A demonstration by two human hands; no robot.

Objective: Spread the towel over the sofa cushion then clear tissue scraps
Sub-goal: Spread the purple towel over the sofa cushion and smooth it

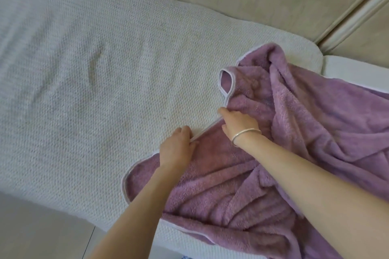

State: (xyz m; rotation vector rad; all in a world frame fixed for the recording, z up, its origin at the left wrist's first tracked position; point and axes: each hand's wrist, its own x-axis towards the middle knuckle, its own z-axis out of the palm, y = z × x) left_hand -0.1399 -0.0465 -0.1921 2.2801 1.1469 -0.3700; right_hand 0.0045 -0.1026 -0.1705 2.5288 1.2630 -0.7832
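A purple fleecy towel [305, 132] with a pale bound edge lies crumpled over the right part of the white textured sofa cushion [94, 90]. My left hand [176, 147] pinches the towel's pale edge near the middle of the cushion. My right hand [237, 124], with a silver bangle on the wrist, grips the same edge a little further up and to the right. The towel is bunched in folds and hangs over the cushion's front edge at the bottom. No tissue scraps show in this view.
The beige sofa backrest [231, 2] runs along the top. A second white cushion [355, 69] starts at the right behind the towel. Grey floor [42, 227] lies at the bottom left below the cushion's front edge.
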